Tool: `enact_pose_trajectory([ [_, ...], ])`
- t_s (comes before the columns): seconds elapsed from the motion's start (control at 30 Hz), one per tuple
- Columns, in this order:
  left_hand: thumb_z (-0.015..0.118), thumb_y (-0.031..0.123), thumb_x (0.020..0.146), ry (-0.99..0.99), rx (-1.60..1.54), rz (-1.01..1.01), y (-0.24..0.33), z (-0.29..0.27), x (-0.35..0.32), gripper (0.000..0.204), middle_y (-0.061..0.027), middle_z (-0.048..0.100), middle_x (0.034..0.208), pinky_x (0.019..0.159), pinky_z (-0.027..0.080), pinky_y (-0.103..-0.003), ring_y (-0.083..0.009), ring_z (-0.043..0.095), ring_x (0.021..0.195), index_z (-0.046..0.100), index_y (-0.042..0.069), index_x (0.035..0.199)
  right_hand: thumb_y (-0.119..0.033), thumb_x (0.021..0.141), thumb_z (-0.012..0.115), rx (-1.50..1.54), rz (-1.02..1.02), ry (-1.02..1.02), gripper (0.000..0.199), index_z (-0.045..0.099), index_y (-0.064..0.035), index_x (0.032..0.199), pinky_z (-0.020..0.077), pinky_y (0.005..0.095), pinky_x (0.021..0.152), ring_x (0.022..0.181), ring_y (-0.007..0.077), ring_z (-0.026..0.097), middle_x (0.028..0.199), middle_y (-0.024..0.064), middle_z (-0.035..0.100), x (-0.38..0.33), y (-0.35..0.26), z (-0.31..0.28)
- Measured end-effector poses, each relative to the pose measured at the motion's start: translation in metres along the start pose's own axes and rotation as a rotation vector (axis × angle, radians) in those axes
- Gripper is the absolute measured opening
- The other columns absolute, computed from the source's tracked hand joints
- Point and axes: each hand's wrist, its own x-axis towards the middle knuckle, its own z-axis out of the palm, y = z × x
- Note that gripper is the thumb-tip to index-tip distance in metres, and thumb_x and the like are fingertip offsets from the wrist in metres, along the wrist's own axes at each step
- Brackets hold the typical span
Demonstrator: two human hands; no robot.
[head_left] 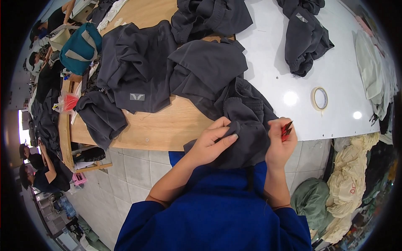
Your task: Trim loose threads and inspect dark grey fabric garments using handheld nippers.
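Observation:
A dark grey garment with a gathered elastic band hangs over the table's near edge in front of me. My left hand pinches its cloth between thumb and fingers. At the garment's right side, my right hand is closed around small red thread snips, whose dark pointed tips stick out past the fingers. Whether these fingers also grip the cloth cannot be made out.
More dark grey garments lie across the wooden table, another on the white tabletop. A tape roll rests at right. Cream cloth bundles are piled beside the table. Other people work at far left.

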Motion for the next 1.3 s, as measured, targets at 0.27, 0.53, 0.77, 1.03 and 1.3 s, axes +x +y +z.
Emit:
enact_pose_trajectory([
  [0.27, 0.049, 0.012, 0.092, 0.026, 0.039, 0.02, -0.003, -0.008, 0.009, 0.021, -0.0056, 0.051, 0.105, 0.081, 0.038, -0.024, -0.0138, 0.048, 0.093, 0.057, -0.003, 0.104, -0.008, 0.077, 0.07, -0.461, -0.151, -0.354, 0.019, 0.058, -0.003, 0.092, 0.0362, 0.0178, 0.053, 0.058, 0.0024, 0.043, 0.064, -0.0052, 0.047, -0.002, 0.006, 0.01],
  [0.53, 0.049, 0.023, 0.093, -0.093, 0.405, -0.462, -0.017, -0.058, -0.011, 0.034, -0.0062, 0.059, 0.105, 0.081, 0.042, -0.023, -0.0098, 0.053, 0.095, 0.05, 0.0, 0.119, -0.018, 0.089, 0.059, -0.08, 0.231, 0.111, 0.018, 0.057, -0.0007, 0.093, 0.0334, 0.0141, 0.059, 0.064, 0.0017, 0.04, 0.072, -0.0041, 0.05, 0.047, 0.032, -0.005],
  [0.77, 0.045, 0.022, 0.096, 0.297, -0.566, -0.524, -0.007, -0.03, -0.021, 0.023, 0.0008, 0.06, 0.089, 0.066, 0.047, -0.021, -0.0053, 0.057, 0.078, 0.054, 0.006, 0.109, -0.006, 0.093, 0.043, 0.17, -0.235, 0.119, 0.019, 0.054, 0.0009, 0.106, 0.0327, 0.0173, 0.052, 0.056, 0.0059, 0.042, 0.073, 0.0064, 0.056, 0.01, 0.028, -0.004],
  [1.03, 0.053, 0.012, 0.091, 0.131, -0.641, -0.283, 0.014, -0.008, 0.0, 0.028, -0.0005, 0.056, 0.098, 0.075, 0.045, -0.021, -0.0057, 0.054, 0.087, 0.045, 0.006, 0.118, 0.003, 0.068, 0.072, -0.196, -0.221, -0.388, 0.025, 0.064, -0.0016, 0.091, 0.0437, 0.0203, 0.058, 0.067, 0.0118, 0.056, 0.082, 0.0086, 0.06, -0.018, -0.008, 0.029],
  [1.3, 0.054, 0.006, 0.088, 0.102, -0.283, -0.095, 0.012, -0.013, -0.005, 0.012, 0.0003, 0.054, 0.094, 0.083, 0.039, -0.022, -0.0068, 0.051, 0.089, 0.058, 0.002, 0.099, -0.008, 0.088, 0.057, 0.229, 0.497, -0.382, 0.008, 0.06, -0.0006, 0.091, 0.0392, 0.0173, 0.06, 0.066, 0.0044, 0.05, 0.081, -0.0025, 0.058, -0.022, -0.001, -0.002],
])
